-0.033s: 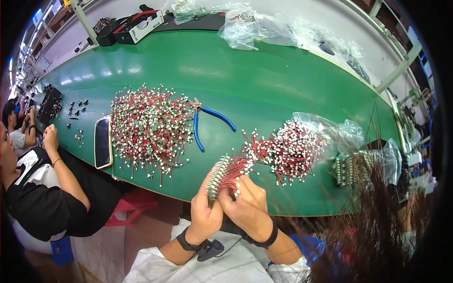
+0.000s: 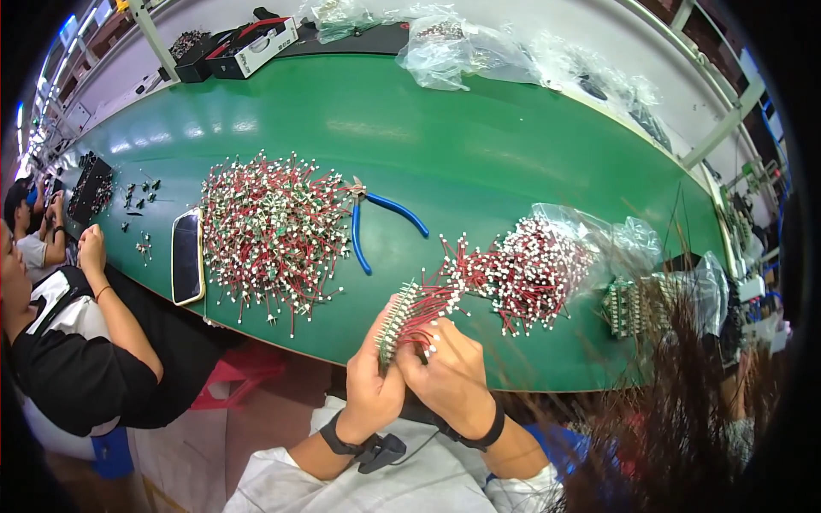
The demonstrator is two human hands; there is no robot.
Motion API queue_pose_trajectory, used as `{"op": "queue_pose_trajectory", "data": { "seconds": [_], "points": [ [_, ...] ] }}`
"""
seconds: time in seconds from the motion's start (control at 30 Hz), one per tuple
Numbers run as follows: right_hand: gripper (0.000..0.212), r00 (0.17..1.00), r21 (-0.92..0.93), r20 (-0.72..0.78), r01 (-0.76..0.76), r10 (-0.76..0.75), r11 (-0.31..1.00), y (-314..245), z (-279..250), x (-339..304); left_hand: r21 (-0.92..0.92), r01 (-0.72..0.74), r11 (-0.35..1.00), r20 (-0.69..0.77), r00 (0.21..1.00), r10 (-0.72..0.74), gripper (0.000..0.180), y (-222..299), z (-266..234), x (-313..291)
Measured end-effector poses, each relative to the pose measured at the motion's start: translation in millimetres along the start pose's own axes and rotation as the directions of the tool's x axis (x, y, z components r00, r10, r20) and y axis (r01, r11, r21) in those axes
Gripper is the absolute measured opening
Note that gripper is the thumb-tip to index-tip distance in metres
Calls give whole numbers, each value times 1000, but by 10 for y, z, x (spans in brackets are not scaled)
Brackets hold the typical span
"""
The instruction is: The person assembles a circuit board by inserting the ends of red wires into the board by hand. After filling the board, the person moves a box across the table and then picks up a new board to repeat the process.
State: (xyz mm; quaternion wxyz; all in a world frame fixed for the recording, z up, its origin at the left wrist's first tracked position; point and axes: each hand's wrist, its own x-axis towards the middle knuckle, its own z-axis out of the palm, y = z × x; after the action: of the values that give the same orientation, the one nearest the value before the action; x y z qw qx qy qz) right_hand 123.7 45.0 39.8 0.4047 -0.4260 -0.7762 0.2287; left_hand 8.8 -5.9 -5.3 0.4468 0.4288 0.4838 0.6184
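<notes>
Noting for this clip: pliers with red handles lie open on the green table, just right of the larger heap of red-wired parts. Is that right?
Not quite: the handles are blue, as the head view shows. The pliers do lie open on the green table, just right of the larger heap of red-wired parts.

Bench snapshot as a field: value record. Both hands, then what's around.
left hand: holds a green-and-white connector strip
right hand: fingers curled beside the red wires; exact grip hidden
left of hands: large pile of red-wired parts, with a phone at its left
beyond hands: blue-handled pliers, jaws apart
right of hands: second red-wired pile, clear plastic bag
surface: green table
neighbour: seated person in black and white, far left
</notes>
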Motion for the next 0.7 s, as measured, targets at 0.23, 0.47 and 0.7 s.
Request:
{"op": "queue_pose_trajectory", "data": {
  "seconds": [0.23,0.47,0.7],
  "points": [
    [13,999,20,27,22,-23,1000,16,28,-2,68,-28,997,0,1000,28,55,11,-59,-57],
    [13,997,148,31,-68,64,987,-46,5,27,-220,100,970,-24,994,-108,51,49,-28,-119],
    [16,992,31,48,117,-119,993,1,16,32,164,-39,986,18,999,37,50,78,-108,-71]
  ]
}}
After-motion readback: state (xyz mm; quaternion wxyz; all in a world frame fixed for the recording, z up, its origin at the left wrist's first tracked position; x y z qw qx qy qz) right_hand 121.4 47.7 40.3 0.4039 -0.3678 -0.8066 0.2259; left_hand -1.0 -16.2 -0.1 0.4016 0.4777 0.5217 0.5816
